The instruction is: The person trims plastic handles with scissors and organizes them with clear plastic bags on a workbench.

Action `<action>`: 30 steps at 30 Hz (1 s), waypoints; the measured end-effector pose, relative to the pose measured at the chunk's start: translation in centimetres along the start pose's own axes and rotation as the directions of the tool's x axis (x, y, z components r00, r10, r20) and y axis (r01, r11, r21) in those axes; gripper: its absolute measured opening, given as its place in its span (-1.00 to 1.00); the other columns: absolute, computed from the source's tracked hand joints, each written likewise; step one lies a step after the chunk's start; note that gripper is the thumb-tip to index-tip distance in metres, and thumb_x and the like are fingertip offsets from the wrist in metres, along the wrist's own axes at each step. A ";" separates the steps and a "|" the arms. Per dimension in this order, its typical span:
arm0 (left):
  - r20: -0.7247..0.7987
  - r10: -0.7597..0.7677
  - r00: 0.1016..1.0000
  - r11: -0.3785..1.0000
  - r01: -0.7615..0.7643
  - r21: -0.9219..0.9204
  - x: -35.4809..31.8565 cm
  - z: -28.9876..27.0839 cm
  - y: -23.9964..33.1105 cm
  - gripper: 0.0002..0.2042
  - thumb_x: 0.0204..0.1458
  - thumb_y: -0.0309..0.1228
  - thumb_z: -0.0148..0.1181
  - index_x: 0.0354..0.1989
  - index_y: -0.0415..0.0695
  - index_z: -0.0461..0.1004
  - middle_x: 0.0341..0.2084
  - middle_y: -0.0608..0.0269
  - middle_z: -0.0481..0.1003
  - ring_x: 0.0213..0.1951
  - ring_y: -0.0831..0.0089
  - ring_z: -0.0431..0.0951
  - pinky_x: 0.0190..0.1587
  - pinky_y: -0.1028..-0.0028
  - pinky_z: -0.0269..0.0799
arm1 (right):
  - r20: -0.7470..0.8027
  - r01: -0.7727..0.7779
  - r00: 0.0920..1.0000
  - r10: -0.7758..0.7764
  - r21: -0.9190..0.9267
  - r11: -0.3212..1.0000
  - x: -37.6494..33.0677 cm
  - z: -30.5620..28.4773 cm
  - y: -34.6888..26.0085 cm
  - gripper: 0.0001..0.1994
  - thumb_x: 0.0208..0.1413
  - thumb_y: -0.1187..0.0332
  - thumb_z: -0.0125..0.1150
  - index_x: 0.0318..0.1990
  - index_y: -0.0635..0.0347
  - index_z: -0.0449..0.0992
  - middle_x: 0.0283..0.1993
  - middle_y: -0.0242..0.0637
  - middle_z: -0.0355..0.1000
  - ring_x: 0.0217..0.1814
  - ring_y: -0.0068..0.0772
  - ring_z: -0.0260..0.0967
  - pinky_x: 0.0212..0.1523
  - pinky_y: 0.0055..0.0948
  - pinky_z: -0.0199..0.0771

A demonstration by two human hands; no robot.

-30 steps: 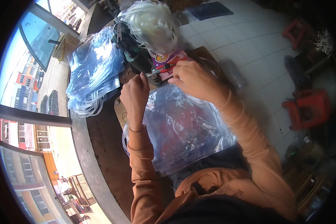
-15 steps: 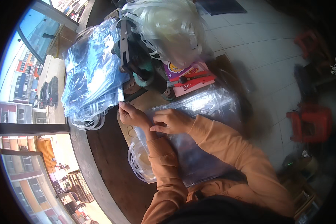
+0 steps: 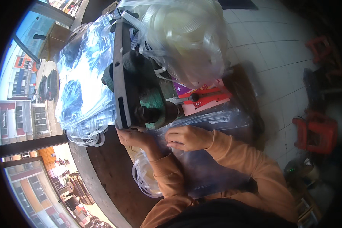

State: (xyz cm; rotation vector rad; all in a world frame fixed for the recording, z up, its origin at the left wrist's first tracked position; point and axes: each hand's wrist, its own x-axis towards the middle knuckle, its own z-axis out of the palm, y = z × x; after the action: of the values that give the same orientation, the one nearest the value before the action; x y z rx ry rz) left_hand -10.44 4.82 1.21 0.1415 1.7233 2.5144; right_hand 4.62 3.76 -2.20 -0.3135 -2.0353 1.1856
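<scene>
My left hand (image 3: 136, 138) is at the lower end of a dark hand press (image 3: 118, 76) with a green body. Its thumb and fingers are pinched together beside the press, and what they hold is hidden. My right hand (image 3: 188, 137) is curled closed over a pile of clear plastic sheets (image 3: 209, 171); I cannot make out whether it grips an edge of them. Left of the press lies a thick stack of clear plastic bags (image 3: 81, 89), with loops of clear strip hanging from its near end.
A big tangle of clear plastic strips (image 3: 182, 41) rises behind the press. Red-handled pliers (image 3: 207, 95) rest on a pink and purple printed card (image 3: 190, 110). Coiled clear tubing or strip (image 3: 142, 176) lies near my left forearm. A red stool (image 3: 316, 133) stands on the tiled floor.
My view has shifted closer to the press, which looms larger. The pale strip end above my left fingertips no longer shows. My right hand stays curled, now slightly farther from my left.
</scene>
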 end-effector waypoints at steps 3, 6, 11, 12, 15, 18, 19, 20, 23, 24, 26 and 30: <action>0.054 -0.052 0.997 0.993 0.058 -0.105 1.7 -1.8 -1.0 -0.73 0.12 -0.29 -0.12 -0.60 -0.10 0.29 -0.69 0.45 0.26 -0.59 0.68 0.23 -0.57 0.59 0.10 | -0.021 0.017 1.000 -0.018 -0.045 0.999 0.0 -0.2 0.1 -0.88 -0.03 0.46 0.17 -0.41 0.32 0.37 -0.39 -0.22 0.34 -0.37 -0.21 0.37 -0.33 -0.38 0.39; 0.075 -0.135 0.988 0.938 0.152 -0.312 1.1 -1.4 0.3 -0.68 0.05 -0.33 -0.13 -0.74 0.01 0.03 -0.81 0.48 0.01 -0.75 0.68 0.00 -0.72 0.64 -0.13 | -0.028 0.008 1.000 -0.014 -0.183 0.983 -0.2 -0.3 0.2 -0.86 -0.05 0.46 0.18 -0.41 0.31 0.36 -0.39 -0.22 0.30 -0.35 -0.23 0.34 -0.32 -0.40 0.39; 0.197 -0.042 0.979 0.817 0.148 -0.557 1.7 -2.7 -0.5 -0.68 0.01 -0.36 -0.16 -0.76 0.02 -0.01 -0.84 0.44 -0.02 -0.78 0.66 -0.07 -0.73 0.62 -0.19 | 0.011 0.002 1.000 0.005 -0.556 0.831 -0.5 0.7 -0.4 -0.74 -0.12 0.28 0.26 -0.33 0.22 0.38 -0.21 -0.27 0.27 -0.17 -0.29 0.28 -0.18 -0.37 0.35; 0.197 -0.047 0.979 0.808 0.153 -0.568 1.6 -2.7 -0.5 -0.68 0.01 -0.36 -0.16 -0.76 0.01 -0.01 -0.84 0.44 -0.02 -0.78 0.65 -0.07 -0.72 0.63 -0.19 | 0.024 0.026 1.000 -0.014 -0.603 0.797 -0.6 0.7 -0.5 -0.69 -0.11 0.22 0.23 -0.26 0.20 0.37 -0.15 -0.26 0.26 -0.10 -0.28 0.25 -0.12 -0.34 0.31; 0.238 -0.050 0.970 0.808 0.180 -0.561 1.6 -3.1 -0.9 -0.69 0.01 -0.36 -0.17 -0.76 0.01 0.00 -0.83 0.43 -0.01 -0.77 0.65 -0.06 -0.71 0.64 -0.17 | 0.120 0.084 0.993 0.004 -0.719 0.690 -1.3 1.1 -0.3 -0.42 -0.07 -0.04 0.10 0.05 0.15 0.28 0.16 -0.23 0.17 0.17 -0.31 0.10 0.08 -0.24 0.11; 0.258 -0.051 0.965 0.808 0.192 -0.557 1.6 -3.3 -1.0 -0.70 0.01 -0.36 -0.16 -0.75 0.00 0.01 -0.82 0.42 0.00 -0.77 0.65 -0.05 -0.71 0.65 -0.15 | 0.152 0.077 0.988 0.039 -0.684 0.726 -0.8 1.2 -0.8 -0.32 -0.06 -0.09 0.07 0.16 0.15 0.20 0.25 -0.21 0.09 0.24 -0.31 0.05 0.12 -0.23 0.07; 0.242 -0.033 0.970 0.821 0.164 -0.547 1.6 -3.2 -1.0 -0.70 0.01 -0.36 -0.16 -0.75 -0.01 0.02 -0.82 0.42 0.01 -0.77 0.65 -0.04 -0.71 0.65 -0.15 | 0.147 0.041 0.986 0.080 -0.674 0.737 -0.6 1.1 -1.1 -0.29 -0.09 -0.10 0.09 0.19 0.11 0.18 0.26 -0.21 0.09 0.26 -0.34 0.04 0.14 -0.24 0.06; 0.225 -0.013 0.974 0.833 0.135 -0.537 1.4 -3.1 -1.1 -0.70 0.01 -0.36 -0.16 -0.75 -0.01 0.03 -0.82 0.42 0.01 -0.77 0.66 -0.04 -0.70 0.65 -0.14 | 0.144 0.005 0.982 0.121 -0.664 0.747 -0.4 1.2 -1.4 -0.26 -0.12 -0.11 0.11 0.22 0.06 0.16 0.28 -0.21 0.09 0.27 -0.37 0.04 0.16 -0.26 0.05; 0.206 0.006 0.979 0.850 0.103 -0.516 1.3 -3.0 -1.2 -0.70 0.03 -0.36 -0.14 -0.74 -0.01 0.05 -0.82 0.42 0.03 -0.76 0.66 -0.03 -0.70 0.66 -0.13 | 0.154 -0.038 0.969 0.191 -0.675 0.737 0.0 1.2 -2.0 -0.21 -0.14 -0.12 0.13 0.26 0.02 0.11 0.33 -0.19 0.01 0.36 -0.36 -0.09 0.22 -0.23 -0.02; 0.205 0.007 0.979 0.854 0.101 -0.510 1.3 -3.0 -1.2 -0.70 0.03 -0.35 -0.14 -0.74 -0.02 0.05 -0.82 0.42 0.03 -0.76 0.66 -0.03 -0.70 0.66 -0.13 | 0.160 -0.041 0.966 0.205 -0.684 0.728 0.1 1.2 -2.2 -0.21 -0.14 -0.12 0.12 0.26 0.02 0.10 0.35 -0.17 -0.03 0.40 -0.34 -0.15 0.24 -0.22 -0.05; 0.196 0.026 0.980 0.862 0.078 -0.502 1.2 -3.0 -1.3 -0.68 0.07 -0.33 -0.12 -0.72 -0.02 0.07 -0.81 0.44 0.03 -0.76 0.67 -0.03 -0.69 0.66 -0.13 | 0.149 -0.054 0.964 0.220 -0.702 0.710 -0.3 1.6 -2.2 -0.21 -0.11 -0.13 0.08 0.27 0.04 0.08 0.38 -0.15 -0.14 0.43 -0.30 -0.24 0.30 -0.15 -0.17; 0.182 -0.001 0.983 0.881 0.087 -0.465 0.8 -2.4 -1.5 -0.69 0.07 -0.33 -0.13 -0.71 -0.01 0.06 -0.81 0.45 0.01 -0.74 0.67 -0.03 -0.67 0.64 -0.13 | 0.097 -0.093 0.967 0.235 -0.725 0.682 -1.4 1.5 -2.4 -0.24 -0.08 -0.11 0.07 0.28 0.01 0.07 0.39 -0.11 -0.19 0.44 -0.14 -0.28 0.32 -0.05 -0.27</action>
State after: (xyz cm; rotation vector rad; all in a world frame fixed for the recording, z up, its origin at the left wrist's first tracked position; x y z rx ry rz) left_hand -11.49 3.20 -1.00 0.2738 0.9968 2.7028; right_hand 4.87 0.75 -1.37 -0.8083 -2.6233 0.4488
